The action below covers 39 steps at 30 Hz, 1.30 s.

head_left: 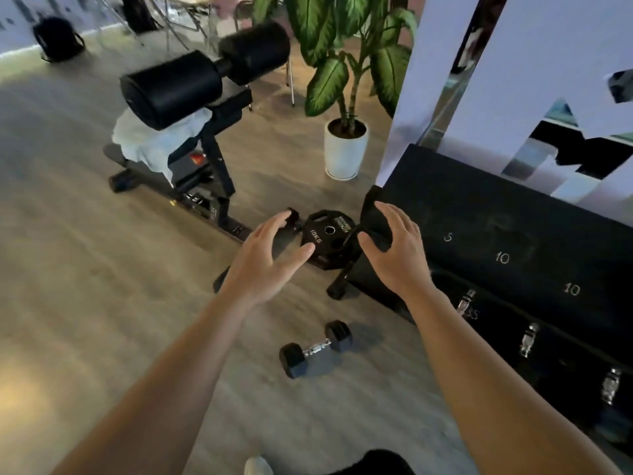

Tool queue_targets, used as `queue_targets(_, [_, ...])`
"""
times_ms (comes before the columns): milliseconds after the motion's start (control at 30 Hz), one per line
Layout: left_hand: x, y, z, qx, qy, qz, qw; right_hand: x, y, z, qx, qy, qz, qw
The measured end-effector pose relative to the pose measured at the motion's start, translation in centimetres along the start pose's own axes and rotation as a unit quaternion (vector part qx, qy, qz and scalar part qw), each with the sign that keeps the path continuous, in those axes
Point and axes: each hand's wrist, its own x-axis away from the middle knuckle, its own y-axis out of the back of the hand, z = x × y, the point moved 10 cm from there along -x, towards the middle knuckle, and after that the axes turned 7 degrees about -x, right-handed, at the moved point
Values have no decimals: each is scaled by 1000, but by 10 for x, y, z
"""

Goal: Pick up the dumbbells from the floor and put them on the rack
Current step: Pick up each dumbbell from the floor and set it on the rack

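Observation:
A small black hex dumbbell with a chrome handle lies on the wooden floor, just left of the black dumbbell rack. The rack's upper shelf is marked 5, 10 and 10; its lower tier holds several dumbbells with chrome handles. Both my arms reach forward above the floor. My left hand hovers with spread fingers, well above and beyond the floor dumbbell. My right hand is also open, over the rack's left end. Neither hand touches anything.
A 10 kg weight plate lies beyond my hands beside a black exercise bench with roller pads and a white towel. A potted plant stands behind. A backpack sits far left. My shoe shows at the bottom.

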Motion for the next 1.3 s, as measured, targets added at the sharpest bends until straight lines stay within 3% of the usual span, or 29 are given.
queue_targets(167, [-59,-11,39,0,-33,78,996,-10,-20,-26,2,-64,-45,997])
queue_targets(367, [-133,-89,3,-7,-102,177,979,-28,3,-99,-7,-146,-130,981])
queue_targets(633, [-189,-183,-75,-24,-201,307,930,8,48,-164,-44,-293,-286,911])
queue_targets(767, [-197,-235,-112,-12,-258,362,896,53,57,-177,-46,-356,-395,845])
queue_targets(900, [-191,-303,-131,-14,-316,472,823,98,36,-182,-27,-429,-495,756])
queue_targets(1033, [-172,-368,-125,-58,-369,575,728,133,-22,-185,-2,-522,-533,666])
queue_targets(1167, [-156,-405,-105,-116,-419,621,652,153,-91,-182,-45,-581,-578,572])
queue_targets(1300, [-139,-424,-73,-168,-447,638,604,171,-164,-181,-98,-617,-614,482])
